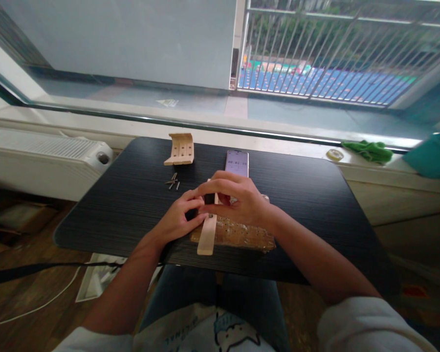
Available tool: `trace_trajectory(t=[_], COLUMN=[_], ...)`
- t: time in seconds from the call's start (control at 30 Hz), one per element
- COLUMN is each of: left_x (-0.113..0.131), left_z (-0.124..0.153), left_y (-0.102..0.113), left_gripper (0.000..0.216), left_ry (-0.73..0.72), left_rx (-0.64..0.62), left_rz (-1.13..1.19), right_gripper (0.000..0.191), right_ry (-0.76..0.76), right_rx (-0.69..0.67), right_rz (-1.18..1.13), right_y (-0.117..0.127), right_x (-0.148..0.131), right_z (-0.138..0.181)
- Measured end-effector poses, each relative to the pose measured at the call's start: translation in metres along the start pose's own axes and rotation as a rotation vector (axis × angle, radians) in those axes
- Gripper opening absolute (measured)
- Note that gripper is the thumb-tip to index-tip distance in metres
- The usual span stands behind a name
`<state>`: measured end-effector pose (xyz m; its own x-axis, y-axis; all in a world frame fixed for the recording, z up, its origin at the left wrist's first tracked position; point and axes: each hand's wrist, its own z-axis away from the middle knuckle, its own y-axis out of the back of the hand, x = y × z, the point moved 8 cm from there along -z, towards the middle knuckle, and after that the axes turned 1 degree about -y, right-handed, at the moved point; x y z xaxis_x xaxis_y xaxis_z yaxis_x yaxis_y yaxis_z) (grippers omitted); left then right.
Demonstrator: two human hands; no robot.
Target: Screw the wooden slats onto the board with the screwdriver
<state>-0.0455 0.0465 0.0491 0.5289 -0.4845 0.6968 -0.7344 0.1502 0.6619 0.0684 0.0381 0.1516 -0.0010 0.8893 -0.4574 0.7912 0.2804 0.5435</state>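
Observation:
A pale, narrow wooden strip lies across a brown block wrapped in clear tape, its near end sticking out past the block. A small dark spot, a hole or a screw head, shows on the strip beside my fingertips. My left hand is at the strip's left edge, thumb and fingers curled together. From above, my right hand arches over the strip, its thumb and fingers closing in a pinch by the left fingertips. Whatever the two hands pinch is hidden by the fingers.
Several loose screws lie left of my hands. Behind them stands a curved wooden piece with several holes. A phone showing a timer lies behind my right hand. On the sill are a tape roll and green cloth.

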Motion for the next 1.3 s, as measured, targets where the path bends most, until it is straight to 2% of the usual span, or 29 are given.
trace_trajectory(t=[0.53,0.77,1.0,1.1,1.3], left_x=[0.001,0.004,0.004,0.001,0.001], left_z=[0.001,-0.001,0.000,0.001,0.001], left_y=[0.001,0.002,0.001,0.002,0.002], left_gripper=[0.017,0.017,0.022,0.023,0.021], left_ry=[0.025,0.032,0.015,0.020,0.037], left_rx=[0.002,0.008,0.015,0.034,0.034], left_rz=[-0.004,0.011,0.010,0.001,-0.007], right_gripper=[0.035,0.034,0.041,0.040,0.040], right_ry=[-0.113,-0.063,-0.220,-0.228,-0.213], right_rx=[-0.267,-0.266,-0.287,-0.285,-0.184], right_rz=[-0.149,-0.299,-0.363,-0.385,-0.309], right_y=[0.000,-0.003,-0.011,-0.012,-0.008], right_x=[0.004,0.000,0.011,0.010,0.014], right_z=[-0.002,-0.005,0.003,0.003,0.003])
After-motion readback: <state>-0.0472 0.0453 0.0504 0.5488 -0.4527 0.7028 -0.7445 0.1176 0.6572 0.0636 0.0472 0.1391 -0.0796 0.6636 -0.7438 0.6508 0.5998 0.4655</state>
